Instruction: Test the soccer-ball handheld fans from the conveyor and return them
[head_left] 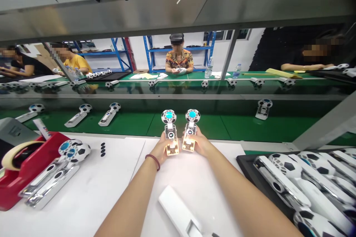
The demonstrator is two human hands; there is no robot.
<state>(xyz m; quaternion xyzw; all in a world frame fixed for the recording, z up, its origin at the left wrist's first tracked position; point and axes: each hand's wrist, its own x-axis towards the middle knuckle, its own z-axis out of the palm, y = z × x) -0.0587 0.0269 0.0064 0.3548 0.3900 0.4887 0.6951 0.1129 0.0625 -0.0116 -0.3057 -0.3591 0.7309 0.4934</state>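
My left hand (160,149) is closed around a soccer-ball-headed handheld device (169,117), held upright over the white work surface. A matching soccer-ball-headed device (192,116) stands upright in my right hand (203,143), with the fingers wrapped round its clear body. Both devices have a blue disc on the head, a small round display showing a number, and a warm glow near the bottom. They are side by side with a narrow gap between them. Nearer to me, a white rectangular piece (178,207) with a recess lies between my forearms.
Two similar devices (52,183) lie at left beside a red tape dispenser (36,166) and several black dots (102,149). A black tray (241,161) at right holds several devices. More ride on the green conveyor belt (139,122). A metal shelf (155,11) hangs overhead; co-workers sit beyond.
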